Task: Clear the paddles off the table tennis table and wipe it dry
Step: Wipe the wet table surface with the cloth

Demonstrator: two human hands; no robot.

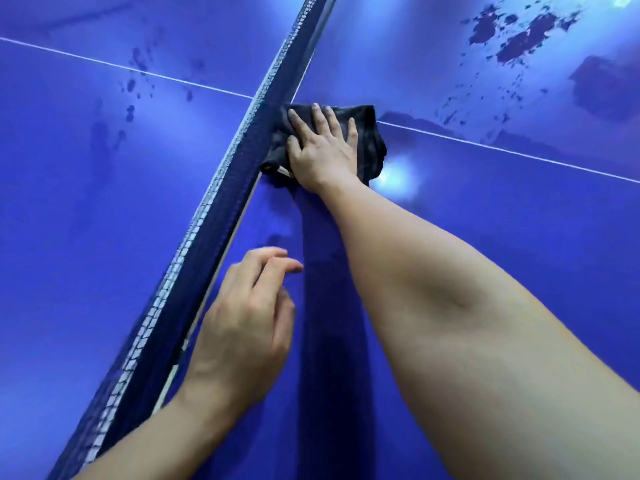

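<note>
A person's right hand (pixel 320 150) pressed a dark cloth (pixel 370 140) flat on the blue table (pixel 485 254), fingers straight and spread, hard against the net (pixel 239 147) where the white centre line (pixel 502 151) met it. The left hand (pixel 246 320) hovered lower down beside the net, its fingers loosely curled and holding nothing. It appeared to be just off the surface. No paddle showed in the frame, so the clearing looked done and the wiping appeared to be under way.

Water lay in dark patches (pixel 512 39) on the far part of the right half, well apart from the cloth, with a trail of small drops running down towards the line. More drops (pixel 133 84) dotted the other half, across the net.

To do the stroke well, the palm would likely need to keep the whole cloth flat and draw it in long, overlapping passes away from the net. That would take it through the trail of drops and out to the large patches. A bunched cloth could smear the water without lifting it. The strip under the net seemed to want a careful edge pass, and the other half would probably need a separate reach.
</note>
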